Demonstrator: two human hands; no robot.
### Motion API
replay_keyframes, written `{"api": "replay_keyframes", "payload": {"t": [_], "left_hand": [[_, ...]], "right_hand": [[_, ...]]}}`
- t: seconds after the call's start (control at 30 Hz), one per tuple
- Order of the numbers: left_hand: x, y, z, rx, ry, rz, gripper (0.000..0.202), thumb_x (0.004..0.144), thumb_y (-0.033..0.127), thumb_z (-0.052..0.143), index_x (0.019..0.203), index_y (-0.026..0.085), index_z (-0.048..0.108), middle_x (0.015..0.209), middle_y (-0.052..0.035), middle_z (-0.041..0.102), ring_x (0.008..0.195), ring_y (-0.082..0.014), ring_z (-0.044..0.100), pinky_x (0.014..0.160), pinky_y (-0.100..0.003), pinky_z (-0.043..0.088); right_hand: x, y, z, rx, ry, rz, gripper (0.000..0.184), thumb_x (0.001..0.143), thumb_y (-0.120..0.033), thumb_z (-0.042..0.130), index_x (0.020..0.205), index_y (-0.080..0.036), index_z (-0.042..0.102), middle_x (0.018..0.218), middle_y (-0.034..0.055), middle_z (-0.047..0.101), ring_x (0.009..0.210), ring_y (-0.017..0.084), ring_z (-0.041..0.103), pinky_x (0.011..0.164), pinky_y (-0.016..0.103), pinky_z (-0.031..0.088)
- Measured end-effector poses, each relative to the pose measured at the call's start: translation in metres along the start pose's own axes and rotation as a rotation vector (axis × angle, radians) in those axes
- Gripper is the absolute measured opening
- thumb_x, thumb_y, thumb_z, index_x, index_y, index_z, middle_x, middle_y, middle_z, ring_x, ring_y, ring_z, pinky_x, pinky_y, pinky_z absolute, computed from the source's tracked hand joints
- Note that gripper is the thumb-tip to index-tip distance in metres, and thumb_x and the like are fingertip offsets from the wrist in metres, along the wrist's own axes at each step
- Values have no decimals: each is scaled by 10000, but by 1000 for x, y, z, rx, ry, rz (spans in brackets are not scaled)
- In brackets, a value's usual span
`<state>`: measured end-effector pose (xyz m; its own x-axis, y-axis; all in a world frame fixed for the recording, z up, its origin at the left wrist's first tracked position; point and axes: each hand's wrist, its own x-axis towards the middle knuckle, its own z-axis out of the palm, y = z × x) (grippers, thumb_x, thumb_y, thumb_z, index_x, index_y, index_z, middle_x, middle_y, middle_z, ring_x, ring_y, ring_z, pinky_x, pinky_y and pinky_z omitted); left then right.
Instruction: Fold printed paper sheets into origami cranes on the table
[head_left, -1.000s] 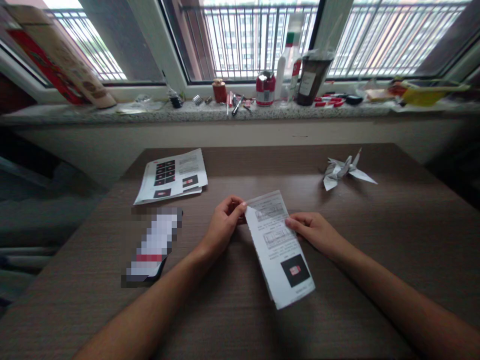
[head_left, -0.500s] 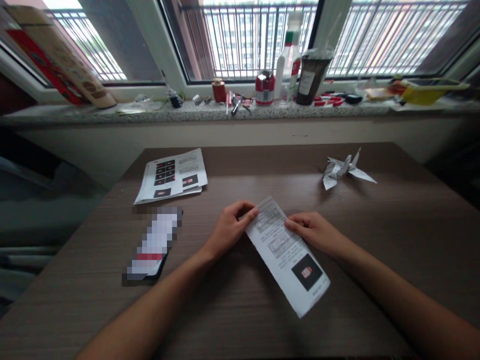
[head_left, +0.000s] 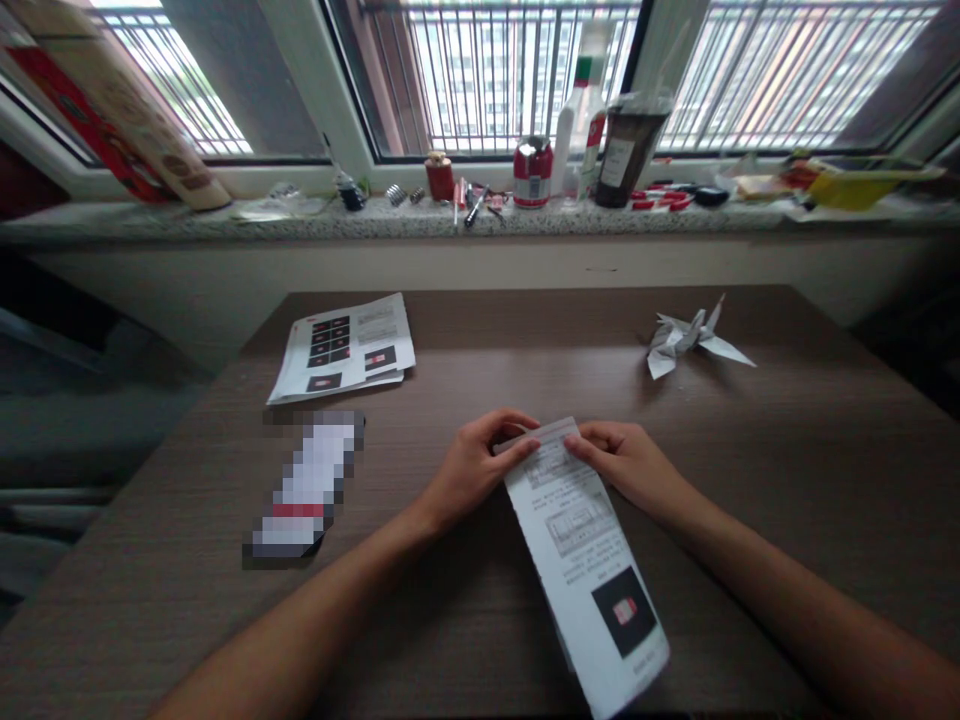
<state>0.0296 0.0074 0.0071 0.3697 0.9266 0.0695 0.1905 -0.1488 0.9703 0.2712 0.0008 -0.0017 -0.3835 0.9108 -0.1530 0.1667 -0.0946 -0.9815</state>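
Observation:
A long folded sheet of printed paper (head_left: 581, 560) is held between my two hands over the middle of the table, its lower end pointing toward me. My left hand (head_left: 491, 455) pinches its upper left edge, thumb on the printed face. My right hand (head_left: 619, 455) grips the upper right edge in the same way, and the fingers behind the paper are hidden. Text, line drawings and a dark picture with a red item show on the face. A folded paper crane (head_left: 686, 340) rests farther back on the right.
On the left of the table (head_left: 465, 330) lie a stack of printed sheets (head_left: 349, 345) and a pixelated phone-like object (head_left: 307, 485). The windowsill (head_left: 420, 222) behind holds a red can (head_left: 532, 172), a bottle (head_left: 590, 120), a dark drink cup (head_left: 628, 150) and small clutter.
The paper has swung more upright and come nearer to me, its lower end now lower in view. My left hand has shifted right, closer to my right hand.

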Motion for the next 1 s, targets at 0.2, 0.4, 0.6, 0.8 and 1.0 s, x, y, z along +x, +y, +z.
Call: {"api": "replay_keyframes", "payload": {"t": [0.2,0.4,0.6,0.8,1.0], "left_hand": [[1,-4,1,-59,13,3,214,924,353,748,1052,183,733,950,-56,759,857,-187,699,757,-292,538],[1,-2,0,-40,30,-2,230,916,359,755,1049,172,747,925,-50,745,829,-176,680,741,-281,525],[1,4,-2,-32,-82,-60,219,940,342,706,1051,161,762,972,-75,765,862,-197,695,765,-298,533],[1,4,-2,13,-77,-66,235,941,374,688,999,160,767,958,-86,767,863,-216,698,769,-315,544],[1,3,0,25,-107,-74,245,955,385,667,956,157,757,907,-73,752,813,-196,681,717,-288,527]], "right_hand": [[-1,0,0,-15,11,1,340,957,-515,668,964,-194,783,911,79,786,784,198,717,677,307,548],[0,1,-1,-59,26,-4,350,951,-521,672,970,-189,781,909,79,788,790,203,724,670,299,550],[0,-2,0,-129,20,-13,358,943,-523,672,951,-184,784,876,79,782,770,207,715,664,304,548],[0,-3,-1,-82,-32,-2,445,978,-573,596,1063,-181,789,956,97,790,823,223,722,700,327,568],[0,-5,0,-170,-37,-44,411,992,-536,590,1016,-177,789,886,81,773,759,197,698,645,295,530]]}}
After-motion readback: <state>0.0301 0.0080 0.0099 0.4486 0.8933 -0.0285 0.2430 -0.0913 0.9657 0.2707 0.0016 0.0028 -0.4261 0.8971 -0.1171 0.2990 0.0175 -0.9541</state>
